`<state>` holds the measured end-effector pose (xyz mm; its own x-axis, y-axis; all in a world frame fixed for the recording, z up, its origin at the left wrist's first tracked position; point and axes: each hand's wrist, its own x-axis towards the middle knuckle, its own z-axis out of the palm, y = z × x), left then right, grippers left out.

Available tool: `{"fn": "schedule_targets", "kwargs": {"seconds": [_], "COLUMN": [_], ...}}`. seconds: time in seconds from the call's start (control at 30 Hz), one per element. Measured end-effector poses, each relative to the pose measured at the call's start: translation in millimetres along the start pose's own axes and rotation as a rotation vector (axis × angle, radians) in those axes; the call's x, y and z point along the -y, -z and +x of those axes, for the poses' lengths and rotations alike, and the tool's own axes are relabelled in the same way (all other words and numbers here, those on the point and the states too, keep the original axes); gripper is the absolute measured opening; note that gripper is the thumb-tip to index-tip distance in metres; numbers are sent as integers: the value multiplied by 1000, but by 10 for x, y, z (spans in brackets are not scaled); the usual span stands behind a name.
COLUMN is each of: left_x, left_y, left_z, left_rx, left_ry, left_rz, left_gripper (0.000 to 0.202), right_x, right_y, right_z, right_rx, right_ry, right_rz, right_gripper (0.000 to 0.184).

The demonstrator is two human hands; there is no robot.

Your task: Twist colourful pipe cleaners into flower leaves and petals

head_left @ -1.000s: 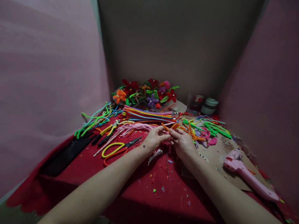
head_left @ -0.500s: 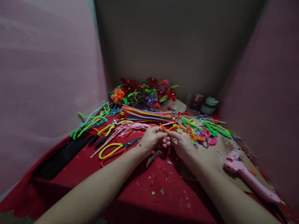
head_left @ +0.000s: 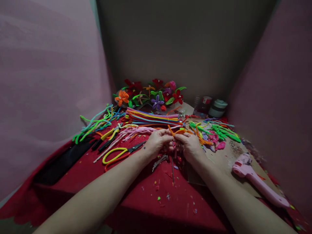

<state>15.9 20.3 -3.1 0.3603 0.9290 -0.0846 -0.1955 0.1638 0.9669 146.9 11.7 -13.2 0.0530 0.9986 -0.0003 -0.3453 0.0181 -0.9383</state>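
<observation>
Both hands meet over the middle of the red cloth. My left hand point(head_left: 159, 141) pinches an orange pipe cleaner point(head_left: 171, 130) whose short end sticks up between the fingers. Closed on the same orange piece, my right hand point(head_left: 189, 144) is turned toward the left one, fingertips nearly touching. A pinkish bit shows below the fingers; what it belongs to is hidden. Just beneath the hands, a thin dark rod point(head_left: 173, 172) points toward me. Scissors point(head_left: 119, 154) with yellow and orange handles lie left of my left hand, beside a bunch of grey stems point(head_left: 159, 162).
A bundle of coloured pipe cleaners point(head_left: 153, 117) lies behind the hands, with fuzzy flowers point(head_left: 157, 102) at the back. Pliers point(head_left: 109, 136) and green pipe cleaners point(head_left: 91, 125) are at left. A pink glue gun point(head_left: 258, 180) rests on cardboard point(head_left: 223, 162) at right, near a lidded jar point(head_left: 218, 109).
The orange end between my fingers now stands more upright. Both hands keep their pinch in nearly the same place, and the whole view has shifted slightly.
</observation>
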Motion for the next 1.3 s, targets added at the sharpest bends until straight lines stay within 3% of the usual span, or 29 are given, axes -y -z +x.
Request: {"fn": "schedule_targets", "kwargs": {"seconds": [0.37, 0.73, 0.97, 1.07, 1.17, 1.23, 1.3], "left_x": [22, -12, -34, -23, -13, -24, -54], "left_y": [52, 13, -33, 3, 70, 94, 90], "left_z": [46, -4, -6, -28, -46, -48, -42], "left_rx": [29, 57, 18, -39, -5, 38, 26], "left_ry": [60, -9, -312, -513, -704, -758, -733], "left_rz": [-145, -57, 201, 503, 898, 1025, 964], "left_gripper": [18, 18, 12, 8, 17, 20, 18], "right_x": [33, 51, 55, 62, 60, 61, 69], "right_y": [-22, -13, -19, -31, -26, -22, -22], "right_z": [-20, -40, -31, -26, -5, 7, 8], "right_rx": [58, 110, 92, 72, 58, 57, 55], "right_ry": [-12, 85, 99, 27, -40, -56, -68], "right_rz": [-15, -72, -88, -7, 75, 103, 110], "right_gripper": [18, 13, 17, 14, 15, 18, 18]}}
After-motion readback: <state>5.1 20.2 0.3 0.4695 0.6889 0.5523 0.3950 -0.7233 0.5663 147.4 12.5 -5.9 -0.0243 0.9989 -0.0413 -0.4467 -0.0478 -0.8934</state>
